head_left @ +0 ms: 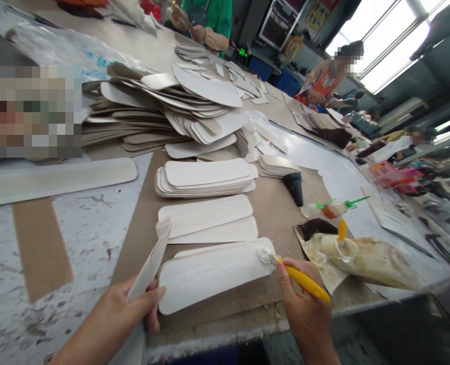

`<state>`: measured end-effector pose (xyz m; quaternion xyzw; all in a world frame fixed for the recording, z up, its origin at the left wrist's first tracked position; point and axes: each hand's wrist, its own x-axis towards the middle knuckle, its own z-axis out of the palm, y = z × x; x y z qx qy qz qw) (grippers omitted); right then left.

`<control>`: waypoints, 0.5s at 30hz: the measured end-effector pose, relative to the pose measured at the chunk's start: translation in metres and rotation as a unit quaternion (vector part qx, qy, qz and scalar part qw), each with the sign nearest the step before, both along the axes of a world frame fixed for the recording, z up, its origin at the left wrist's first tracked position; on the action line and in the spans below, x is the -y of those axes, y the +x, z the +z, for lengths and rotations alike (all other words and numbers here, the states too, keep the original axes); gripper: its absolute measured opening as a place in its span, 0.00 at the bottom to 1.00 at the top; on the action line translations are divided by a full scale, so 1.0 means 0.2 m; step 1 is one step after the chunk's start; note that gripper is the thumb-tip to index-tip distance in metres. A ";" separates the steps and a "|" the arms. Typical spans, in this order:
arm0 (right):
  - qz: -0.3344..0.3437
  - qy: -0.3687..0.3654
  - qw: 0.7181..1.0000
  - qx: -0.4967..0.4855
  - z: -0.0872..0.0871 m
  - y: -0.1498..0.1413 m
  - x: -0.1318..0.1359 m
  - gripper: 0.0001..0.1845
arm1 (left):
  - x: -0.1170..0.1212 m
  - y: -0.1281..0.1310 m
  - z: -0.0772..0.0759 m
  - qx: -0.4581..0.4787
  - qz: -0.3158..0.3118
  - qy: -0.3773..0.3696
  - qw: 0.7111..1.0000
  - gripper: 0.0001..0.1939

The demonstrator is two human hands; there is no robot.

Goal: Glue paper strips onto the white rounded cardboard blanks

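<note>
My right hand (304,309) grips a yellow-handled brush (309,282). Its whitish, clotted bristles rest on the right end of a long white panel (213,276) with rounded corners. Wet-looking streaks run along that panel's face. My left hand (136,306) is closed on a thin, pale strip (151,261) that stands up on edge, and its thumb lies at the panel's left end. Just behind, two overlapping panels (210,215) lie flat. Beyond them is a neat stack of similar panels (208,173).
A large pile of pale pieces (205,121) rises behind. To the right lie a black cone (294,188), bottles with green nozzles (335,209) and a glue-crusted container (377,256) with a yellow handle sticking out. Co-workers (324,83) stand across the table.
</note>
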<state>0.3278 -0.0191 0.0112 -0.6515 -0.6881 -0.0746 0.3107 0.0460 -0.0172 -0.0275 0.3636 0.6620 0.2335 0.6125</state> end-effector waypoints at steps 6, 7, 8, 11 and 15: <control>0.001 0.013 1.000 0.027 0.03 0.03 0.03 0.05 | 0.00 0.00 0.01 0.010 -0.013 0.024 1.000 0.17; -0.005 0.014 0.999 0.031 0.04 0.03 0.04 0.06 | -0.01 0.00 0.01 0.012 -0.018 0.029 0.999 0.17; -0.011 0.017 0.999 0.034 0.05 0.03 0.05 0.07 | -0.01 0.01 0.01 0.015 -0.020 0.029 0.999 0.17; -0.012 0.033 0.999 0.038 0.08 0.03 0.07 0.09 | -0.02 0.00 0.02 0.051 0.008 0.006 0.999 0.14; -0.009 0.007 1.000 0.012 0.16 0.01 0.09 0.12 | -0.01 -0.04 0.07 0.067 0.053 0.010 0.996 0.16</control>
